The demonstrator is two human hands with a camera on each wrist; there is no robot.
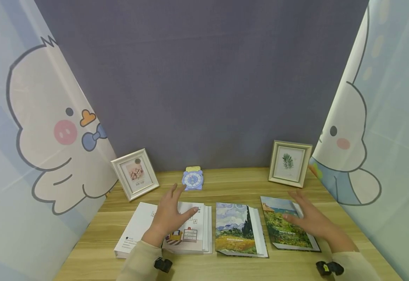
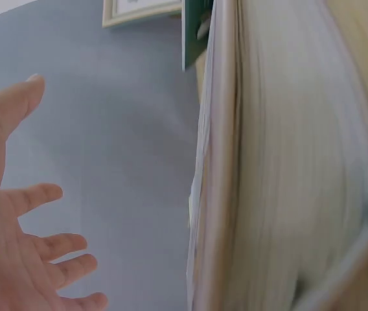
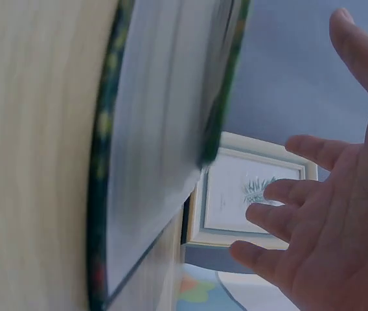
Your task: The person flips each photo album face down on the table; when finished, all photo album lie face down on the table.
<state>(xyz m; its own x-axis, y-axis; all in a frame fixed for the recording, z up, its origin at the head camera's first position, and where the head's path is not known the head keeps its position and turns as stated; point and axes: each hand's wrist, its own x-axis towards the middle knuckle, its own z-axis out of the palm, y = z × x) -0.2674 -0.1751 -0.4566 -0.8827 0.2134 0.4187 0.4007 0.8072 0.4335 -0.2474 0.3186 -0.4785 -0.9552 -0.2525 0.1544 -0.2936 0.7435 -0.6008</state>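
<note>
My left hand (image 1: 169, 216) hovers with spread fingers over a thick white book (image 1: 190, 244) with a furniture drawing on its cover; a white part with small text (image 1: 134, 230) lies left of it. My hand hides where they meet. In the left wrist view, the palm (image 2: 9, 253) holds nothing and thick page edges (image 2: 287, 162) fill the right side. Over the rightmost photo album (image 1: 285, 236), with a garden and sea painting, my right hand (image 1: 311, 220) is spread too. Between the hands lies another photo album (image 1: 234, 228) with a cypress painting.
Behind the books stand a frame with pink flowers (image 1: 135, 175) at left and a frame with a green leaf (image 1: 290, 164) at right. A small blue clock-shaped thing (image 1: 192, 179) is near the grey curtain (image 1: 204, 86). Cartoon-printed sheets (image 1: 39, 125) flank the wooden table (image 1: 232, 269).
</note>
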